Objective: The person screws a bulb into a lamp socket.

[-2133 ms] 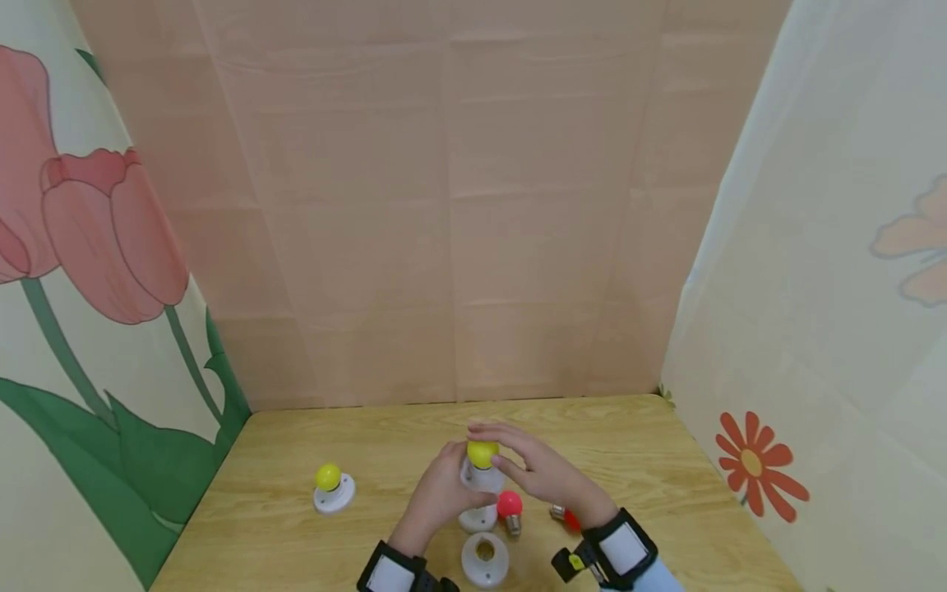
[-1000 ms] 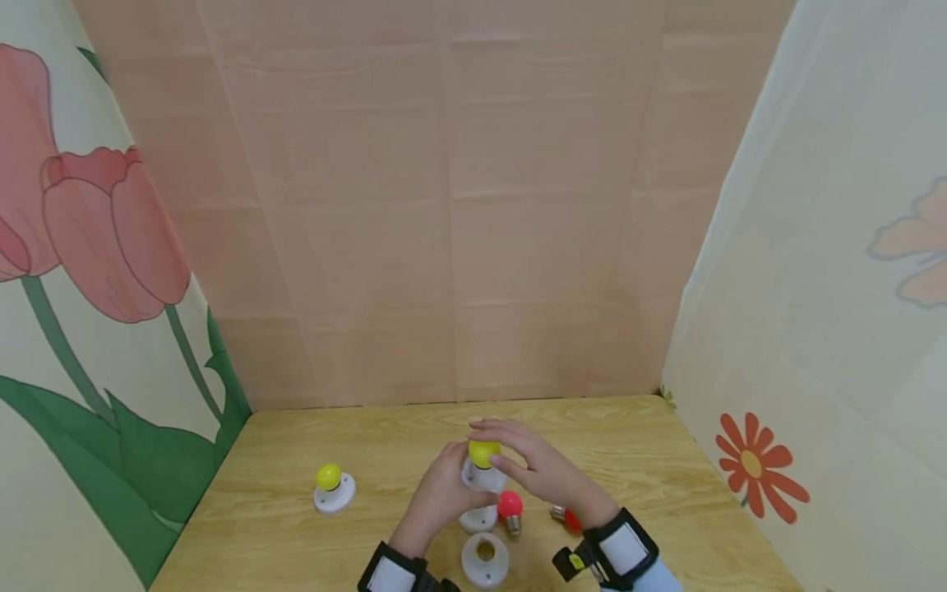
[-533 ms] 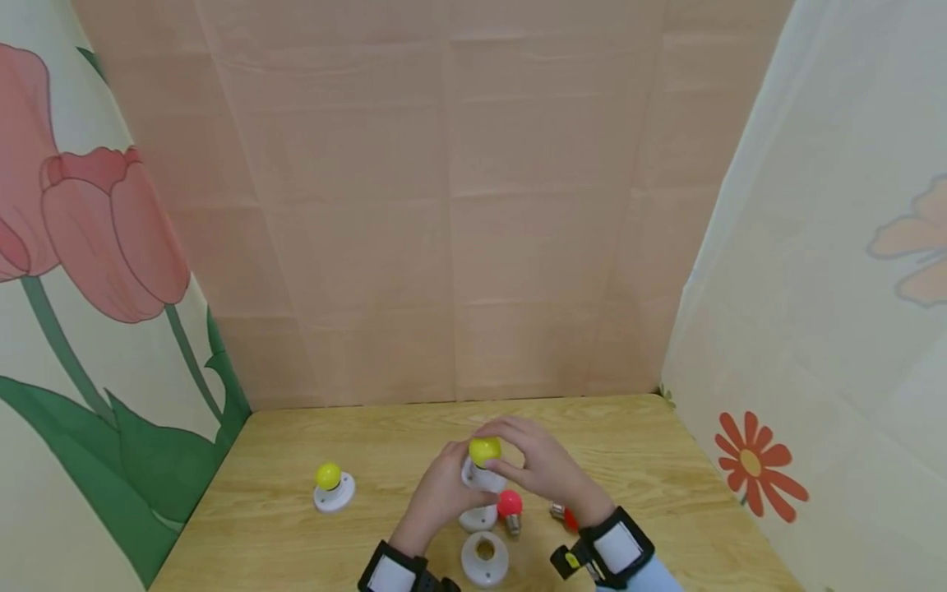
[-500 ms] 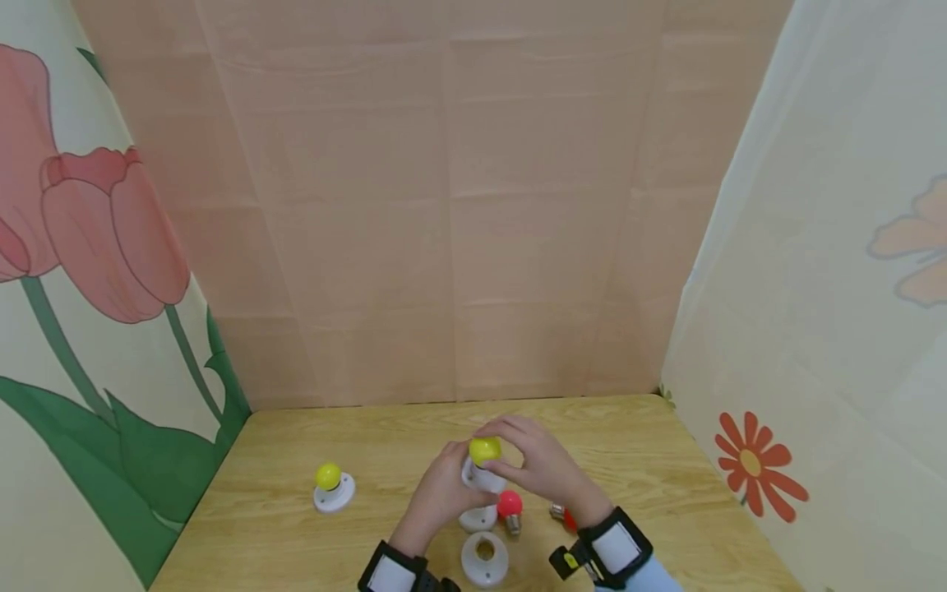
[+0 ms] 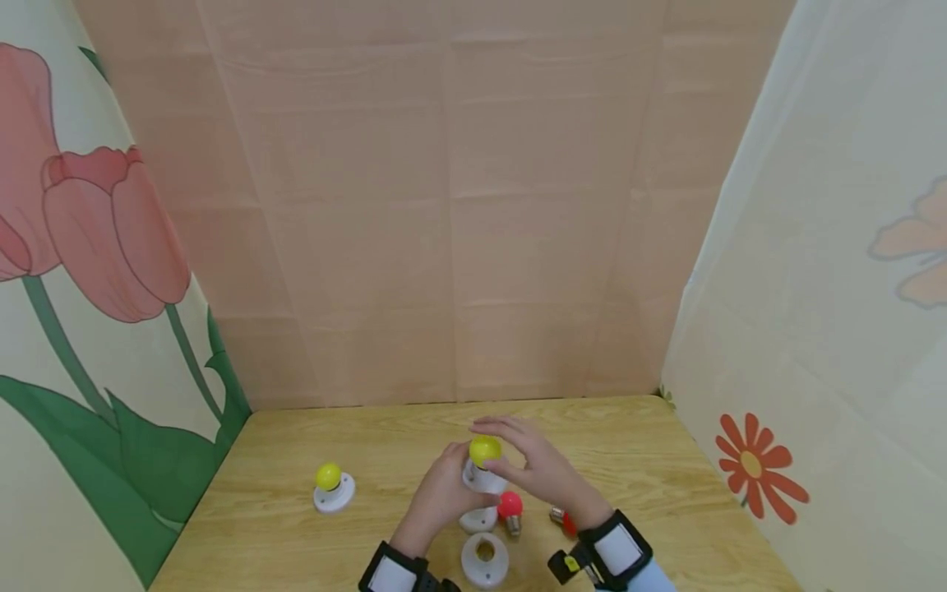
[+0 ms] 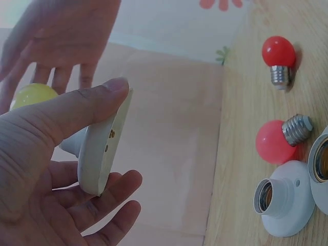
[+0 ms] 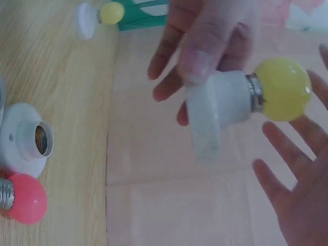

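Observation:
My left hand [image 5: 446, 490] grips a white lamp socket [image 7: 205, 120] by its round base, thumb on one side and fingers on the other. A yellow light bulb [image 7: 283, 88] sits in that socket, with part of its metal screw thread showing. My right hand [image 5: 546, 470] is spread around the bulb; its fingers [image 7: 293, 148] are extended and loose beside the yellow globe. Below the hands, two bare white sockets, the nearer socket [image 5: 484, 561] and the farther socket [image 5: 478, 518], stand on the table close to a pinkish-red bulb [image 5: 510, 504].
A second red bulb [image 6: 278, 51] lies to the right, partly hidden by my right wrist in the head view. To the left stands another white socket [image 5: 335, 497] with a yellow bulb [image 5: 328, 476] fitted. Patterned cloths and a brown backdrop [image 5: 451, 247] surround the wooden table [image 5: 281, 460].
The right fingers curled in around the yellow bulb half a second ago and have now straightened away from it. The left hand and its socket stay almost in place.

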Demonstrator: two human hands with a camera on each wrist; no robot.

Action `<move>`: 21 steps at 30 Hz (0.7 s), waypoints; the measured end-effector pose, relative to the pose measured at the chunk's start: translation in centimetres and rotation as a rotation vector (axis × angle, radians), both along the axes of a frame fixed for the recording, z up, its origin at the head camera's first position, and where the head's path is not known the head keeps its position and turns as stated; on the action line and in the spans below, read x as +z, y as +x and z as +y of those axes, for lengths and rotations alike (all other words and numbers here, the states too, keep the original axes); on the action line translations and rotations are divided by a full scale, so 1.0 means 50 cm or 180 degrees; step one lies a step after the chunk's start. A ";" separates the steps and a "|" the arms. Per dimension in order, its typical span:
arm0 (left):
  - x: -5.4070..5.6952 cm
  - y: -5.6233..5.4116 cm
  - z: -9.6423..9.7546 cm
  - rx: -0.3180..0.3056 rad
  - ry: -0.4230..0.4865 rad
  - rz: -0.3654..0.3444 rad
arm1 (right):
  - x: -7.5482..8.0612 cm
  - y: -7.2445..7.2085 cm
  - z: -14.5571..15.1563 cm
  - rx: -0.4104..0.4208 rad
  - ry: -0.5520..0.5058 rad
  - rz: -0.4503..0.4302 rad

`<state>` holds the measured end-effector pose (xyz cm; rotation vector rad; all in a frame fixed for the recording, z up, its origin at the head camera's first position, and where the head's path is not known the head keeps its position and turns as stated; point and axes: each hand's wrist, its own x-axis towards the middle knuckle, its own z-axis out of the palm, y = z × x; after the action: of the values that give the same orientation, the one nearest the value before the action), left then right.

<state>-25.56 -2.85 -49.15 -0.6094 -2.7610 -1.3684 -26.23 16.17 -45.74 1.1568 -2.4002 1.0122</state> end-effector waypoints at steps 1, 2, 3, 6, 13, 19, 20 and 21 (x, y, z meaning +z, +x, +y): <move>0.000 0.000 0.000 0.0006 -0.0006 -0.0006 | 0.001 0.001 0.003 0.0126 -0.0050 -0.0158; -0.001 -0.001 0.000 0.0012 -0.0011 -0.0007 | 0.002 0.002 0.006 0.0245 -0.0099 -0.0311; -0.001 -0.001 0.000 0.0013 -0.0016 -0.0010 | 0.003 0.001 0.008 0.0352 -0.0141 -0.0450; -0.002 -0.001 0.001 0.0027 -0.0028 -0.0013 | 0.005 -0.001 0.012 0.0524 -0.0176 -0.0630; -0.005 0.001 0.003 0.0050 -0.0052 -0.0015 | 0.001 -0.004 0.016 0.0584 -0.0196 -0.0720; -0.008 0.001 0.004 0.0022 -0.0014 0.0006 | -0.007 -0.006 0.011 0.0299 -0.0203 -0.0419; -0.008 0.001 0.004 0.0006 0.0003 0.0006 | -0.008 -0.006 0.010 0.0205 -0.0201 -0.0323; -0.008 0.001 0.004 -0.0012 0.0016 0.0007 | -0.008 -0.006 0.007 0.0109 -0.0204 -0.0243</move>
<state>-25.51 -2.63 -49.55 -0.6156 -2.7553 -1.3742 -26.53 16.52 -46.15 1.1608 -2.3945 1.1556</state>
